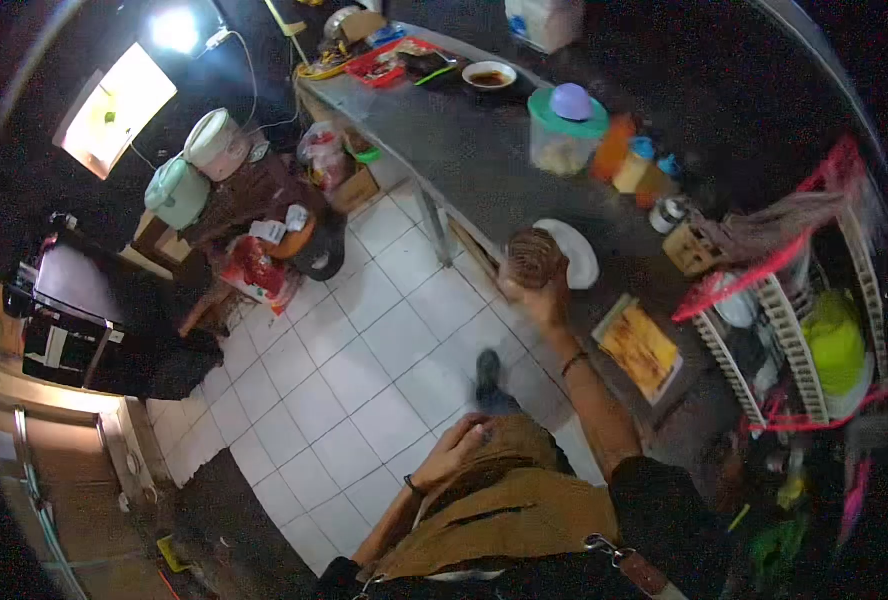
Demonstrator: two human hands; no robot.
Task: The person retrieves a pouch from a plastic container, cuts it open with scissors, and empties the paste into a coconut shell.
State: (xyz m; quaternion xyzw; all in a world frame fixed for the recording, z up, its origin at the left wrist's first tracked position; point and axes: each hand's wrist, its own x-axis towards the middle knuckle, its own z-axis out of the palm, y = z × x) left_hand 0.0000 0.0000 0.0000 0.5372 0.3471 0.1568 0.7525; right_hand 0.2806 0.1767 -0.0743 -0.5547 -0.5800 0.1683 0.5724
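Note:
My right hand (542,303) is closed on a round brown ridged object (532,256), above the counter's front edge. Just beyond it, a white plate (581,262) lies partly hidden by the object and my fingers. My left hand (461,447) is low in front of the brown apron (504,515), its fingers curled together near the cloth. Something small and greyish shows at its fingertips, too unclear to name. To the right of my right wrist, a tray with a yellow-brown sheet (641,348) rests on the dark counter (464,140).
Along the counter stand a green-lidded container (566,135), a bowl of dark liquid (489,76) and a red tray (389,65). A dish rack (789,350) is at the right. Rice cookers (177,192), a dark bucket (321,250) and a bright lamp (176,30) are left, beyond white floor tiles (364,350).

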